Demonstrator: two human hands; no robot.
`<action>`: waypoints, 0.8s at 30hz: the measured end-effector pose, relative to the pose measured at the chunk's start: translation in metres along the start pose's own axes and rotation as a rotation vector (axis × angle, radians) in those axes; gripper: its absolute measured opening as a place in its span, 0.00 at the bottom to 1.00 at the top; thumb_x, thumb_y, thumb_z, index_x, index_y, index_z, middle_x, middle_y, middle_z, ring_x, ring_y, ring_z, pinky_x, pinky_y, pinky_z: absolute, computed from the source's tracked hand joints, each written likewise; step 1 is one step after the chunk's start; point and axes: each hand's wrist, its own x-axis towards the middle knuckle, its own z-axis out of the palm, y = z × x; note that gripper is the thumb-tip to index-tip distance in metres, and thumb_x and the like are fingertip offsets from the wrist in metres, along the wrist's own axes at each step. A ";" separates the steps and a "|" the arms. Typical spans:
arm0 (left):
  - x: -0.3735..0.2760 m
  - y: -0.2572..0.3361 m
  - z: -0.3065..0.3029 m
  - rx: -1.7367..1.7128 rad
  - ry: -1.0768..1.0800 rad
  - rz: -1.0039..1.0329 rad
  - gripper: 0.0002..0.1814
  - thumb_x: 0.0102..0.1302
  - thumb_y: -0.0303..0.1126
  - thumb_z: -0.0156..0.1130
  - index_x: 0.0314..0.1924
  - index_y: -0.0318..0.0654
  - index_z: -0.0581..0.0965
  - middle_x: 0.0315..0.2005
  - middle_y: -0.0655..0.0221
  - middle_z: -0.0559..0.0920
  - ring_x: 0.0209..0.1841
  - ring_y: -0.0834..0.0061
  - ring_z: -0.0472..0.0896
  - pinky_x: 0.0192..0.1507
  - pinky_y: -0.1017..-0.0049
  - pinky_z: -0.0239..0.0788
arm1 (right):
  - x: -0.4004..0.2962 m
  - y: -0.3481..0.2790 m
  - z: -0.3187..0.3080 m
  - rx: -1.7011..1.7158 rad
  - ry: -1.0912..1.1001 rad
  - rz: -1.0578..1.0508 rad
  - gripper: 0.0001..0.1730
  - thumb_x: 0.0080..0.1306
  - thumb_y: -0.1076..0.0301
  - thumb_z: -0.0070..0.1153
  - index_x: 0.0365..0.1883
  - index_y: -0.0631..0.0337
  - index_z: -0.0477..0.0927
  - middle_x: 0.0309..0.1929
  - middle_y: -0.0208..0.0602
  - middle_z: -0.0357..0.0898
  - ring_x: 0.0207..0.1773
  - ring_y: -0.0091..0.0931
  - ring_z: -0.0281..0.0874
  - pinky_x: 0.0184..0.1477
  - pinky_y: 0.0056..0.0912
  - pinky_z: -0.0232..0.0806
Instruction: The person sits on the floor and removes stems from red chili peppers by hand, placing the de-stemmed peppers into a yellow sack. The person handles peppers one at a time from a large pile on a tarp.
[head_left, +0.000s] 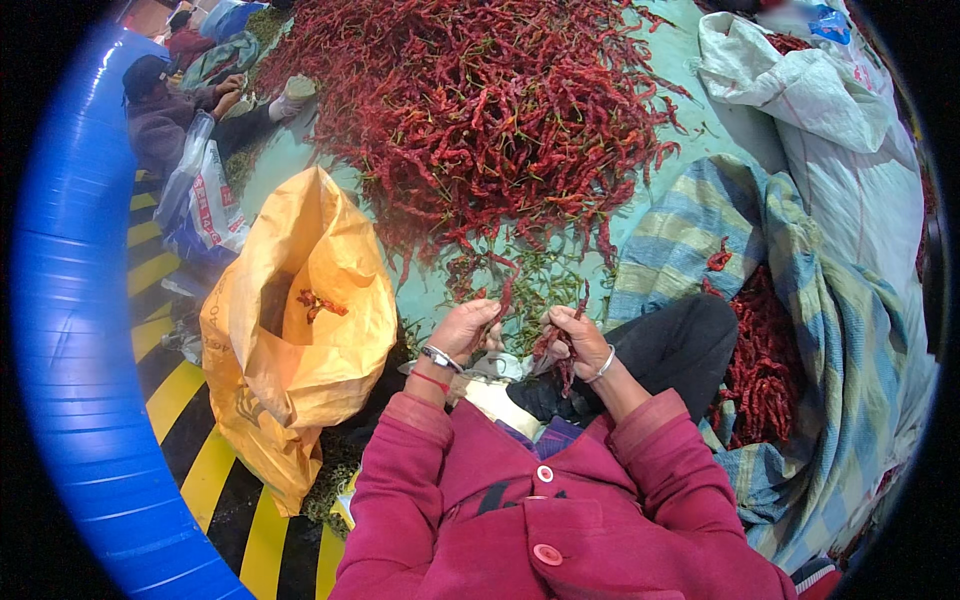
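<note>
My left hand (470, 328) grips a dried red chili pepper (508, 289) that points upward from its fingers. Close by on the right, my right hand (576, 341) is closed on several dried red chilies (562, 367), some hanging below the palm. In front of both hands lies a large heap of red chilies (487, 112) on a pale green sheet. Loose green chili stems (532, 285) are scattered between the heap and my hands. At my left stands an open orange woven sack (352, 315) with a few red chili pieces (321, 305) on its inner fold.
To my right, a blue and green checked cloth (817, 300) surrounds more red chilies (761, 367). Behind it stands a white woven sack (847, 172). Another person (161, 112) sits at the upper left, near a plastic bag (206, 202). A blue barrier (82, 300) curves along the left.
</note>
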 end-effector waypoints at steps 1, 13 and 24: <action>-0.001 -0.003 0.006 0.017 0.013 -0.017 0.12 0.62 0.37 0.51 0.37 0.36 0.72 0.17 0.75 0.73 0.16 0.84 0.71 0.21 0.82 0.67 | 0.001 0.000 -0.001 -0.020 0.001 0.006 0.12 0.62 0.61 0.49 0.33 0.61 0.74 0.18 0.25 0.68 0.13 0.14 0.57 0.13 0.14 0.46; -0.011 -0.036 0.034 0.322 0.074 0.089 0.11 0.62 0.35 0.52 0.31 0.33 0.75 0.21 0.71 0.77 0.24 0.84 0.73 0.28 0.84 0.65 | -0.001 -0.001 0.008 -0.390 0.275 -0.167 0.10 0.56 0.66 0.57 0.31 0.64 0.76 0.25 0.25 0.74 0.26 0.15 0.68 0.28 0.17 0.62; -0.011 -0.040 0.036 1.094 0.290 0.466 0.15 0.58 0.38 0.45 0.23 0.35 0.71 0.17 0.53 0.73 0.22 0.55 0.73 0.24 0.64 0.62 | 0.000 0.014 0.003 -0.702 0.139 -0.315 0.07 0.55 0.70 0.56 0.30 0.65 0.77 0.25 0.29 0.75 0.26 0.17 0.71 0.29 0.21 0.65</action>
